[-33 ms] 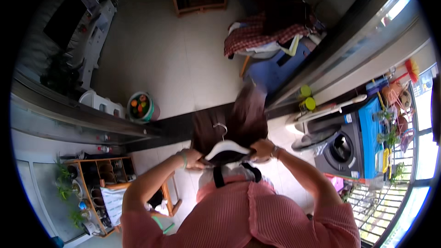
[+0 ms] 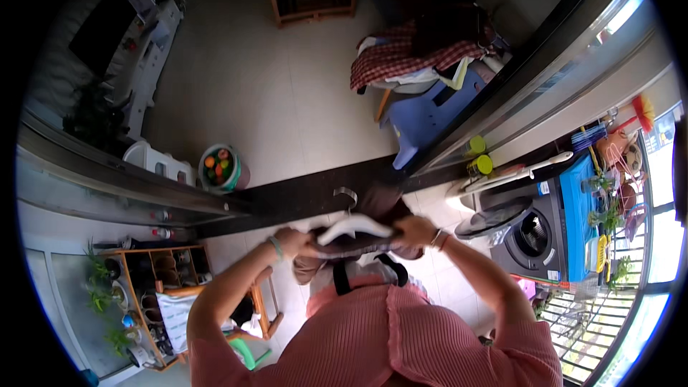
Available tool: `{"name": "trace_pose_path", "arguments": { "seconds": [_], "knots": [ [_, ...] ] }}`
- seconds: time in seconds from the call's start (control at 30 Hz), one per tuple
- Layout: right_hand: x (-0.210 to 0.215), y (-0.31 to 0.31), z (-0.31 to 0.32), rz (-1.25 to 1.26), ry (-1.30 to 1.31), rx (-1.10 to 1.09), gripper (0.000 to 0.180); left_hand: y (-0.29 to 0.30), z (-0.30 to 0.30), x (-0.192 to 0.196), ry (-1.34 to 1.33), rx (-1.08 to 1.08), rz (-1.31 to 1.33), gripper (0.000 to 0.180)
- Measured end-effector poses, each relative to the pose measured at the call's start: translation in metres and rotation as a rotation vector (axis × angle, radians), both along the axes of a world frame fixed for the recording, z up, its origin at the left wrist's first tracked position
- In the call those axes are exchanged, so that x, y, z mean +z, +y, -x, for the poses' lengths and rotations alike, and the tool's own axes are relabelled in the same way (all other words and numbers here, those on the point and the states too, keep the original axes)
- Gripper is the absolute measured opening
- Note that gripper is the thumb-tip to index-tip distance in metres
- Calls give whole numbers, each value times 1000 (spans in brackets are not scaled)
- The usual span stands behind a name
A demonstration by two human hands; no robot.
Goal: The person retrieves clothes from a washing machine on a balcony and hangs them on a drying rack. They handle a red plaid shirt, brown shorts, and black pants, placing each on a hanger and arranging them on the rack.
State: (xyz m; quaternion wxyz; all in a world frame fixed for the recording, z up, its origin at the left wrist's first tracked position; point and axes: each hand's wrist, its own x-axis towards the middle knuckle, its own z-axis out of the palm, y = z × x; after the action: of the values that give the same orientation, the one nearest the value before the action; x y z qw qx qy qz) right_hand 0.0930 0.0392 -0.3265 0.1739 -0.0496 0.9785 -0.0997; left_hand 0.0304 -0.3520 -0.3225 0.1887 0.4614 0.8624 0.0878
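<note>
The left hand grips the left end of a white hanger, fingers closed over it and the brown garment draped on it; the right hand is closed on the hanger's right end; hanger and garment sit near the chest, above the pink top. The floor is pale tile, crossed by a dark sliding-door track running left to right; far across it stands a blue chair heaped with a checked cloth; a round basket of coloured pieces sits on the left by the track; a dark washing machine stands on the right; a wooden shelf is near left.
</note>
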Motion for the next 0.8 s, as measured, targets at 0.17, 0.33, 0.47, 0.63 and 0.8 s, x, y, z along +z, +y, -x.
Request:
{"name": "trace_pose_path", "arguments": {
  "seconds": [0.17,0.33,0.47,0.63,0.8],
  "knots": [
    [148,-28,-13,370,288,-41,43,5,60,129,-235,369,-384,35],
    [246,-28,15,550,384,-39,39,11,123,200,-595,341,-679,31],
    [267,-25,33,688,634,-79,40,15,157,225,-368,321,-823,50],
    [319,-21,48,651,752,-117,35,35,202,242,-90,187,-787,55],
    [365,4,68,579,992,-139,34,59,241,232,-258,291,-802,58]
  ]
}}
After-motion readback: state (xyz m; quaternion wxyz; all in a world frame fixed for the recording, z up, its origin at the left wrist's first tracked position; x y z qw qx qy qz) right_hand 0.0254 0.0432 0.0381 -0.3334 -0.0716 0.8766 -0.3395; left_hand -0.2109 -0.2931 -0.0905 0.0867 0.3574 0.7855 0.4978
